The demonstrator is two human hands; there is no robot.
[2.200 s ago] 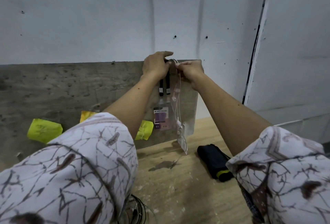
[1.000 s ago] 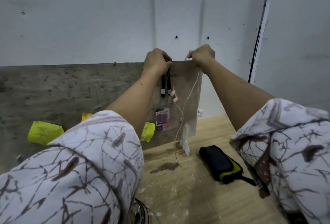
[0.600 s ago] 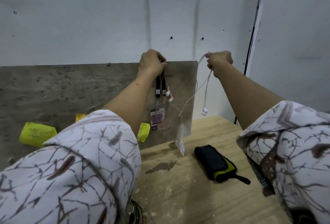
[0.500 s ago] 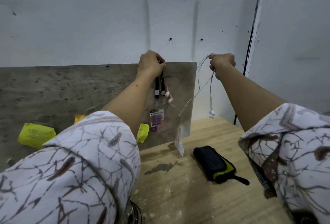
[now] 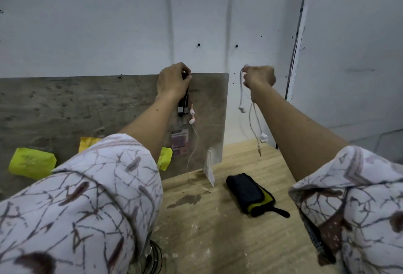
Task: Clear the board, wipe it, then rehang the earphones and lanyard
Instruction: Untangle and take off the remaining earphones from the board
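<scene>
A grey board (image 5: 87,103) leans upright against the white wall (image 5: 87,22) at the back of the wooden surface (image 5: 207,230). At its top edge the left hand (image 5: 173,81) curls round the black strap of a lanyard (image 5: 182,107); whatever the strap hangs from is hidden under the fingers. Below the strap a clear badge holder (image 5: 180,141) lies flat on the board, its print too blurred to read. A pair of earphones with pinkish-white buds (image 5: 192,117) dangles just beside the strap, and its thin cord runs down to the surface; where its top end goes is lost behind the hand.

Off the board's right edge, in front of the wall, the right hand (image 5: 259,76) is closed on a second set of white earphones (image 5: 253,118), whose loops, one bud and the plug hang free in the air.

A small white tag (image 5: 209,170) hangs at the board's lower right corner. Yellow sticky notes (image 5: 32,162) sit on the board's lower part, two of them partly covered by the left sleeve (image 5: 76,208). A black and yellow pouch (image 5: 248,195) lies on the surface near the right forearm. Dark coiled wire (image 5: 153,258) shows at the bottom edge, mostly cut off.
</scene>
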